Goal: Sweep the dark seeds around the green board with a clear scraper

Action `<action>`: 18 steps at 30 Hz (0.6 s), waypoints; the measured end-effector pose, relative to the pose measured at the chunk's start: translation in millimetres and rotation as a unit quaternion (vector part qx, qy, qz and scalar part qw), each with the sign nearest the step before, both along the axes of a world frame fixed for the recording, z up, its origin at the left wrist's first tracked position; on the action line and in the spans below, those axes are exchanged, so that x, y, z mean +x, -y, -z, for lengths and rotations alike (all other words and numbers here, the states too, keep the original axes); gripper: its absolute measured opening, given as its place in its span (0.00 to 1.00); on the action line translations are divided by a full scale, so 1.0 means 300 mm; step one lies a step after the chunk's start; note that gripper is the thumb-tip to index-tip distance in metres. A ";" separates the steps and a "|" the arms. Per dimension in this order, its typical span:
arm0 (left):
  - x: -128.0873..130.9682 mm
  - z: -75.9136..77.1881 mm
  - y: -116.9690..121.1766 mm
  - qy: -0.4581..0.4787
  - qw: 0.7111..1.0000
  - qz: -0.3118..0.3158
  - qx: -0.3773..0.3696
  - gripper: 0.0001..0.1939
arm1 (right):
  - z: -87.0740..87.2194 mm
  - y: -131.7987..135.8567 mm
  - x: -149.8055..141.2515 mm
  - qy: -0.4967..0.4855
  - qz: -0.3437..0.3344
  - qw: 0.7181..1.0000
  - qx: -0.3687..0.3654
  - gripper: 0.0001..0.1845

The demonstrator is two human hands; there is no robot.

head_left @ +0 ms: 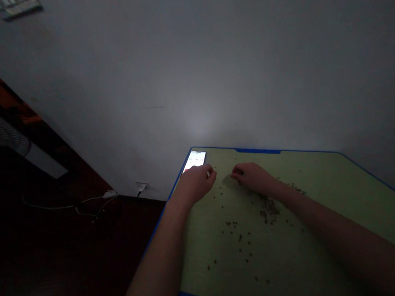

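Observation:
My left hand (200, 181) is held over the table's left side, near the phone, with thumb and fingertips closed in a pinch. Across a short gap, my right hand (249, 175) has its fingers pinched together too. What either pinch holds is too small and dim to make out. A faint pale curved thing (227, 179) shows just left of my right fingertips; I cannot tell what it is. Below my right wrist lies a cluster of small dark bead-like or seed-like pieces (269, 210). More of them (240, 238) are scattered between my forearms.
The pale green table (319, 173) has a blue edge and stands against a grey wall (246, 76). A lit phone (197, 158) with a timer display lies at its far left corner. A plugged socket (142, 186) and white cables (56, 208) are at left.

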State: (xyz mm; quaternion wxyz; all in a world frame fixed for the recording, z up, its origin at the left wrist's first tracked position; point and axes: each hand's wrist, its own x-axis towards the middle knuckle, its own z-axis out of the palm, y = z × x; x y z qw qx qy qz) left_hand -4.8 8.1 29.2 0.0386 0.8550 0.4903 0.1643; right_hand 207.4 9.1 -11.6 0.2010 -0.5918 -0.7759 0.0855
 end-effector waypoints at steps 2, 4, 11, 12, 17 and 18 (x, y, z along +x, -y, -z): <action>-0.005 0.003 -0.002 0.006 1.000 -0.001 0.006 0.14 | -0.017 -0.026 -0.026 0.008 -0.027 1.000 -0.008 0.10; -0.009 0.004 -0.004 0.009 1.000 -0.003 0.016 0.14 | -0.033 -0.047 -0.062 0.013 -0.050 0.999 -0.015 0.10; -0.012 -0.004 -0.008 0.024 0.999 -0.019 0.031 0.13 | -0.054 -0.002 -0.150 0.021 -0.140 0.988 -0.058 0.10; -0.012 -0.006 -0.009 0.024 0.999 -0.023 0.031 0.13 | -0.055 0.020 -0.156 0.021 -0.151 0.986 -0.064 0.09; -0.010 -0.013 -0.007 0.030 0.999 -0.031 0.030 0.13 | -0.060 0.144 -0.178 0.038 -0.192 0.977 -0.078 0.09; -0.010 -0.014 -0.006 0.034 0.998 -0.030 0.034 0.13 | -0.061 0.165 -0.180 0.039 -0.201 0.976 -0.081 0.09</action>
